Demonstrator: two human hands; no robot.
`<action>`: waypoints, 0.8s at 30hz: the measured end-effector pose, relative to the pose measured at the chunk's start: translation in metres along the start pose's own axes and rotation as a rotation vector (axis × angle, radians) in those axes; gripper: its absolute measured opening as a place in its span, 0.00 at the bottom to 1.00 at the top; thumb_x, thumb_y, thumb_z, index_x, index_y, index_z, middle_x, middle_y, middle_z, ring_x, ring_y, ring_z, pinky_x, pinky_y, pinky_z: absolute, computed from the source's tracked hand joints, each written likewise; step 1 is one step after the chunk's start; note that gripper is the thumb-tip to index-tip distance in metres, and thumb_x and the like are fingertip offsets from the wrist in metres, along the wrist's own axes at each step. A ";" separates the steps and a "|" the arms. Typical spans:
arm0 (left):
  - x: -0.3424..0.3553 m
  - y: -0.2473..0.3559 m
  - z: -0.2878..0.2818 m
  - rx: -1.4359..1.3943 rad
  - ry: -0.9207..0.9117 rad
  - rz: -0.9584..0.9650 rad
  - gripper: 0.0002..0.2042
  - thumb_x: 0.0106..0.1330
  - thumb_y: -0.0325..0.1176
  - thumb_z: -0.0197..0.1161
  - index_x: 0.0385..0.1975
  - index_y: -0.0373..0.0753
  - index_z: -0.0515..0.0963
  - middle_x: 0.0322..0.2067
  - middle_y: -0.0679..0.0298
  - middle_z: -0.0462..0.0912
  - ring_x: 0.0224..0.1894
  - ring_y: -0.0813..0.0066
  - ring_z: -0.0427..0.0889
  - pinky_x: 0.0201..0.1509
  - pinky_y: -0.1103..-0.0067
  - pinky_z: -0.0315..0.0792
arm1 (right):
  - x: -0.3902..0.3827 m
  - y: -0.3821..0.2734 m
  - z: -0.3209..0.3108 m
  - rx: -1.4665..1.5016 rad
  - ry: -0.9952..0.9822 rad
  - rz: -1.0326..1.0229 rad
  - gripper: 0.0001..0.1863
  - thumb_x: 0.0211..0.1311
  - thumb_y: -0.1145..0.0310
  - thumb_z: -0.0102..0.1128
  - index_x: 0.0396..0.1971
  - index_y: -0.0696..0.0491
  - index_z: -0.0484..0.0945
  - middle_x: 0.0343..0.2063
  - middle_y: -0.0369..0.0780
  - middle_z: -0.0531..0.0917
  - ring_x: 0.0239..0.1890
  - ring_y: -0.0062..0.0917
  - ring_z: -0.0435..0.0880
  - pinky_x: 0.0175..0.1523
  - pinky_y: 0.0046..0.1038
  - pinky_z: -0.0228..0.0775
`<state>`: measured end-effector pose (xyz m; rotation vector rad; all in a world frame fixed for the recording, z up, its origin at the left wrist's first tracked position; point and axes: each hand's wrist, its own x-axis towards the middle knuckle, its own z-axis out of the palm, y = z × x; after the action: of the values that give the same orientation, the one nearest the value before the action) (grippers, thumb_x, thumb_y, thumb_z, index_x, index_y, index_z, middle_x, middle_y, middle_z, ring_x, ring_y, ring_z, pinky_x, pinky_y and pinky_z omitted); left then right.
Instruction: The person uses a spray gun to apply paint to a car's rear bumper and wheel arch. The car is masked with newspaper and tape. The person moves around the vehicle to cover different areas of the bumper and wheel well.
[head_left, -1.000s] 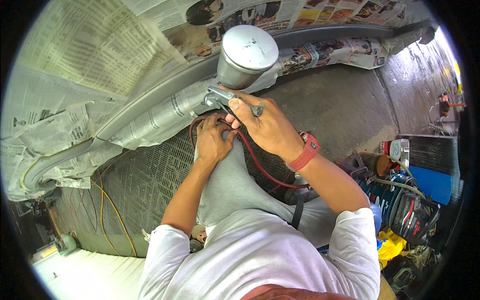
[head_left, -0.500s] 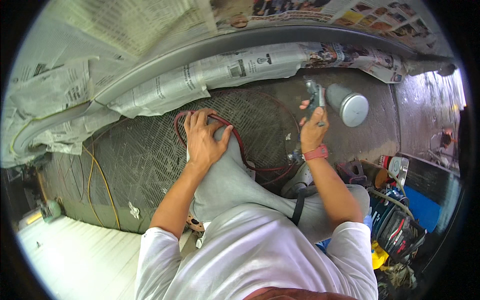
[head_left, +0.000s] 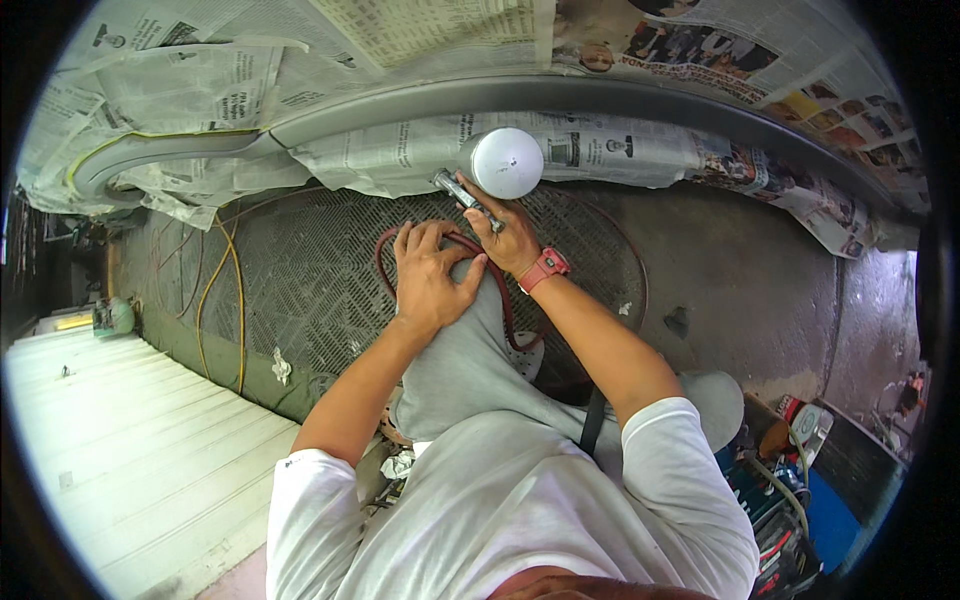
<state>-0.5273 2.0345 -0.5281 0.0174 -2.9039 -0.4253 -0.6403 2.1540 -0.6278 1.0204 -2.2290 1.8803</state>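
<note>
My right hand point(head_left: 512, 238) is closed round a metal spray gun point(head_left: 462, 195) with a round silver-grey cup point(head_left: 508, 163) on it. The gun is close to a grey-coated curved panel strip point(head_left: 400, 108), just in front of the newspaper point(head_left: 375, 160) that hangs below the strip. My left hand point(head_left: 435, 275) lies on my bent knee with its fingers spread. A red hose point(head_left: 508, 310) loops over the knee by those fingers; whether they press on it I cannot tell. Where the hose meets the gun is hidden by my right hand and arm.
More newspaper point(head_left: 640, 60) covers the surface above the strip. A yellow cord point(head_left: 238, 300) runs over the patterned floor point(head_left: 300, 260) at left, near a white ribbed panel point(head_left: 130, 440). At lower right stand a tin point(head_left: 810, 425), a blue board point(head_left: 832, 525) and a dark bag point(head_left: 785, 560).
My right hand has carried the spray gun leftward from above the floor to the papered strip. The view has shifted to the left. My left hand stays on the knee.
</note>
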 end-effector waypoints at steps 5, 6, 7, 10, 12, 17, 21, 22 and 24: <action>0.017 0.025 -0.003 -0.034 -0.050 0.041 0.13 0.61 0.44 0.72 0.32 0.41 0.91 0.51 0.59 0.84 0.61 0.54 0.77 0.76 0.50 0.58 | -0.011 0.005 -0.026 0.044 0.049 0.165 0.28 0.80 0.56 0.51 0.74 0.49 0.72 0.68 0.51 0.79 0.72 0.49 0.75 0.74 0.41 0.65; 0.017 0.036 -0.004 -0.053 -0.087 0.055 0.12 0.61 0.44 0.72 0.32 0.42 0.92 0.51 0.59 0.84 0.61 0.55 0.77 0.76 0.50 0.58 | -0.018 -0.001 -0.039 0.000 0.068 0.230 0.28 0.80 0.57 0.50 0.75 0.49 0.71 0.68 0.52 0.78 0.72 0.50 0.74 0.74 0.42 0.65; 0.023 0.048 -0.009 -0.073 -0.120 0.080 0.12 0.61 0.45 0.72 0.32 0.42 0.92 0.51 0.59 0.84 0.61 0.55 0.77 0.76 0.51 0.58 | -0.023 0.001 -0.053 -0.046 0.134 0.225 0.28 0.81 0.57 0.49 0.75 0.50 0.71 0.67 0.54 0.78 0.72 0.50 0.74 0.74 0.42 0.65; 0.039 0.085 -0.029 -0.074 -0.284 0.111 0.13 0.63 0.46 0.70 0.33 0.43 0.92 0.53 0.60 0.82 0.62 0.56 0.75 0.78 0.51 0.57 | -0.046 0.008 -0.101 -0.370 0.331 0.226 0.28 0.82 0.59 0.45 0.74 0.55 0.70 0.63 0.51 0.83 0.64 0.43 0.83 0.68 0.39 0.72; 0.037 0.101 -0.037 -0.071 -0.379 0.087 0.14 0.64 0.47 0.69 0.34 0.42 0.92 0.54 0.60 0.81 0.63 0.57 0.74 0.79 0.50 0.56 | -0.060 -0.006 -0.133 -0.160 0.393 0.488 0.29 0.83 0.59 0.43 0.76 0.55 0.68 0.57 0.49 0.86 0.57 0.36 0.86 0.63 0.36 0.75; 0.025 0.127 -0.071 -0.039 -0.616 -0.028 0.20 0.67 0.50 0.66 0.41 0.39 0.91 0.59 0.55 0.77 0.68 0.56 0.69 0.82 0.50 0.50 | -0.081 -0.019 -0.193 -0.291 0.621 0.531 0.33 0.84 0.52 0.42 0.78 0.57 0.64 0.52 0.50 0.86 0.51 0.34 0.87 0.59 0.37 0.79; -0.017 0.136 -0.102 -0.028 -0.675 -0.163 0.26 0.69 0.52 0.63 0.53 0.36 0.87 0.64 0.54 0.74 0.75 0.55 0.63 0.83 0.47 0.47 | -0.082 -0.027 -0.201 -0.397 0.554 0.512 0.35 0.84 0.48 0.43 0.77 0.59 0.64 0.53 0.52 0.85 0.50 0.36 0.87 0.58 0.38 0.80; -0.028 0.135 -0.111 -0.019 -0.680 -0.205 0.27 0.69 0.52 0.62 0.57 0.35 0.85 0.65 0.53 0.73 0.76 0.55 0.61 0.83 0.47 0.46 | -0.077 -0.030 -0.197 -0.405 0.525 0.511 0.36 0.84 0.47 0.43 0.77 0.59 0.64 0.53 0.52 0.85 0.50 0.36 0.87 0.57 0.38 0.80; -0.051 0.139 -0.132 -0.045 -0.732 -0.288 0.28 0.70 0.51 0.61 0.60 0.34 0.82 0.69 0.53 0.70 0.80 0.53 0.56 0.83 0.45 0.44 | -0.065 -0.033 -0.169 -0.368 0.443 0.506 0.37 0.83 0.45 0.44 0.77 0.59 0.64 0.54 0.52 0.84 0.49 0.35 0.86 0.58 0.37 0.79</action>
<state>-0.4478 2.1326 -0.3755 0.3463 -3.6252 -0.6589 -0.6343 2.3332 -0.5844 -0.0235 -2.5403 1.5248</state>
